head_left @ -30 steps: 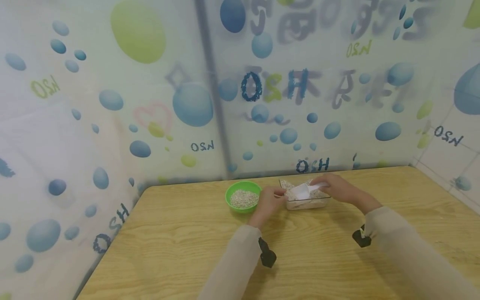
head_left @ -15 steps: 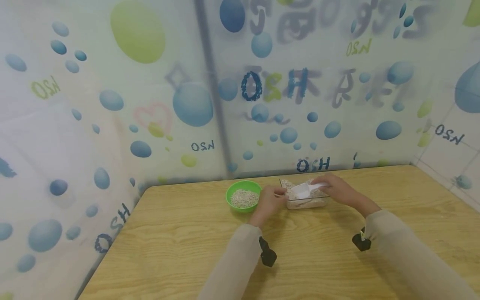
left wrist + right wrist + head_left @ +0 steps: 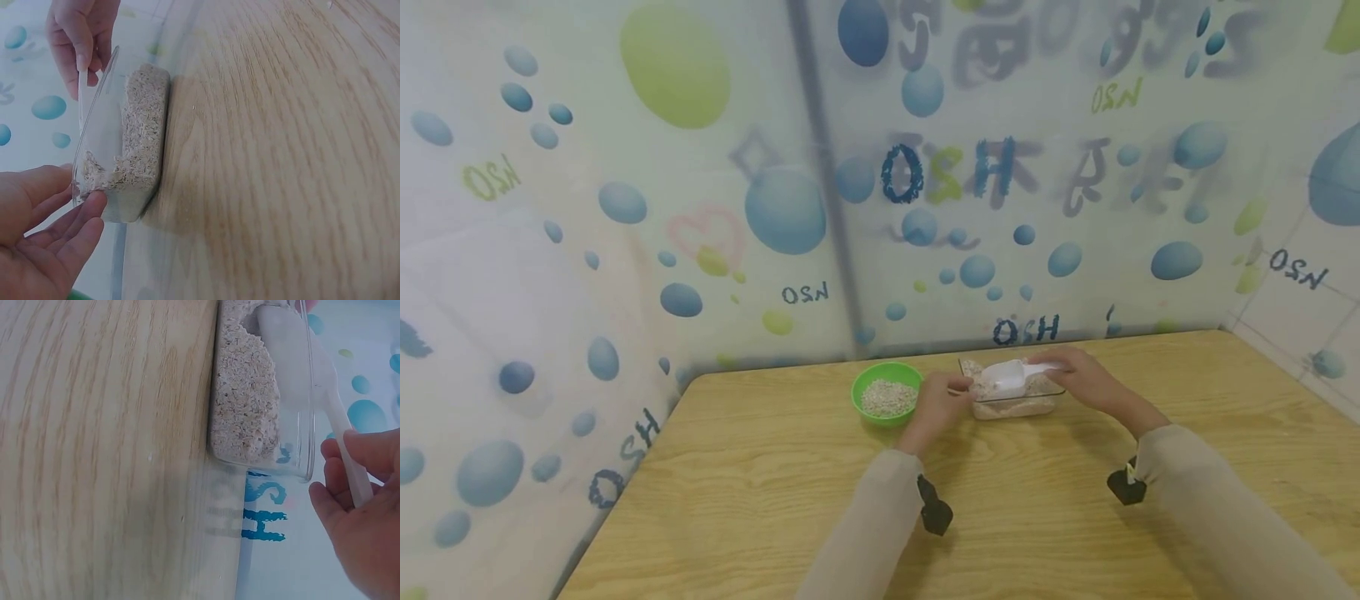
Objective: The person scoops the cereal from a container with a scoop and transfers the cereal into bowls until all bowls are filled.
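Note:
A clear glass container [image 3: 1017,409] of oat flakes [image 3: 240,394] stands near the back of the table. My left hand [image 3: 936,410] pinches its left rim; in the left wrist view, thumb and fingertips [image 3: 95,203] lie on either side of the glass corner. With my right hand [image 3: 1086,380] I grip the handle of a white scoop [image 3: 1006,377]. The scoop's head is inside the container, dipped among the flakes toward the left end, its handle sticking out over the right rim. Left of my left hand sits a green bowl [image 3: 880,420], partly filled with oat flakes [image 3: 887,397].
The wooden table [image 3: 760,492] backs onto a patterned curtain [image 3: 760,317] with drops and lettering. Dark wrist pieces [image 3: 936,512] hang below both sleeves.
The scoop has shifted slightly right inside the container, and my right hand has moved right with it. The left hand keeps its place on the rim.

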`<state>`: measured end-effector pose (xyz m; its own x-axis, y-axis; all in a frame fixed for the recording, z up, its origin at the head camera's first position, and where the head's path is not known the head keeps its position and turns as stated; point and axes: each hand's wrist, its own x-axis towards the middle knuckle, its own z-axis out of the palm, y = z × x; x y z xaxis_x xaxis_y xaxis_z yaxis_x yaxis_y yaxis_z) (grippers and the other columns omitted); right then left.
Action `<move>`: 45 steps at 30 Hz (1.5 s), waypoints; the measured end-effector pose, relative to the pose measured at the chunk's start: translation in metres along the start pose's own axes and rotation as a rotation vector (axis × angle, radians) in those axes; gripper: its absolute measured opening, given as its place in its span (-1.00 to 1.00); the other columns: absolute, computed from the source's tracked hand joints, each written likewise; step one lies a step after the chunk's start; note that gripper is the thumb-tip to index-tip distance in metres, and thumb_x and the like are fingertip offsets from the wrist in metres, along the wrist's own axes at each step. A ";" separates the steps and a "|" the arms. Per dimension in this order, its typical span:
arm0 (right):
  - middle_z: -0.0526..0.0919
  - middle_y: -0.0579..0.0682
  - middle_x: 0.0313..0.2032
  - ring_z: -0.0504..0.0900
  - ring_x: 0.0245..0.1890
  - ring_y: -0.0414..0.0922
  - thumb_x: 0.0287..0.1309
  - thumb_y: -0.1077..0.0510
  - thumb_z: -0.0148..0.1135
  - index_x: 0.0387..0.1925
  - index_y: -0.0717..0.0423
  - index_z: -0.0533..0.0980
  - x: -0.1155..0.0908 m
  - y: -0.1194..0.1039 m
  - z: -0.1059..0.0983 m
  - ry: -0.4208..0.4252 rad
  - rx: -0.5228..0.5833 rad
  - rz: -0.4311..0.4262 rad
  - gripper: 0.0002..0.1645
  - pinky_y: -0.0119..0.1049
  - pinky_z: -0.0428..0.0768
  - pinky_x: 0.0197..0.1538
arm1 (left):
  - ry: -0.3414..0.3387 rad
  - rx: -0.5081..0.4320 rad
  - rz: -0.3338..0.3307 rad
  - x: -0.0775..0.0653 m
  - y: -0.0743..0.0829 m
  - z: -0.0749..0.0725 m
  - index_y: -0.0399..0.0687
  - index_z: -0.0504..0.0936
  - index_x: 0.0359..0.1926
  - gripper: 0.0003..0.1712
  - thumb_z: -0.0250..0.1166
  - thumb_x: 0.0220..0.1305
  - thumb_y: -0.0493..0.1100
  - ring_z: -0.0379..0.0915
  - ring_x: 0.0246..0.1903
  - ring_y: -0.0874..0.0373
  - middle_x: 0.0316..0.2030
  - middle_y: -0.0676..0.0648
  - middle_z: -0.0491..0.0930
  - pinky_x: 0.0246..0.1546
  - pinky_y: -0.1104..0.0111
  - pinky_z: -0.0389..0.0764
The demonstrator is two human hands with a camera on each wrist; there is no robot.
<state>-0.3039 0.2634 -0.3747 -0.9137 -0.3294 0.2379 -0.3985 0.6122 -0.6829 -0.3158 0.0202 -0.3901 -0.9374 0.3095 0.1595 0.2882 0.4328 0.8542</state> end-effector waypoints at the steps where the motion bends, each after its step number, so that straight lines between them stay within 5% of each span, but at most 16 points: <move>1: 0.38 0.40 0.07 0.26 0.11 0.35 0.26 0.39 -0.07 0.05 0.42 0.41 0.000 0.000 0.000 0.001 0.000 -0.006 -0.66 0.25 0.32 0.03 | -0.002 0.001 0.002 0.000 0.000 0.000 -0.30 0.62 -0.11 -0.75 0.24 0.17 -0.31 0.53 -0.19 0.07 -0.20 -0.15 0.61 -0.24 0.39 0.55; 30: 0.25 0.44 0.16 0.12 0.20 0.35 0.33 0.28 -0.10 0.09 0.44 0.35 -0.003 -0.007 -0.015 0.062 0.112 0.036 -0.62 0.29 0.18 0.12 | -0.007 0.061 0.019 -0.009 0.001 -0.017 -0.31 0.63 -0.15 -0.77 0.21 0.17 -0.31 0.52 -0.24 0.12 -0.25 -0.11 0.62 -0.28 0.40 0.54; 45: 0.26 0.40 0.19 0.11 0.23 0.31 0.32 0.29 -0.08 0.12 0.41 0.35 0.018 -0.025 -0.008 0.049 0.147 0.011 -0.61 0.25 0.16 0.16 | 0.027 0.100 -0.035 -0.014 0.005 -0.056 -0.21 0.61 -0.08 -0.73 0.20 0.23 -0.20 0.52 -0.19 0.03 -0.21 -0.11 0.60 -0.26 0.30 0.56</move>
<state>-0.3106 0.2481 -0.3475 -0.9222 -0.2859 0.2606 -0.3759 0.5028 -0.7784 -0.3117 -0.0294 -0.3602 -0.9518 0.2703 0.1447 0.2718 0.5257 0.8060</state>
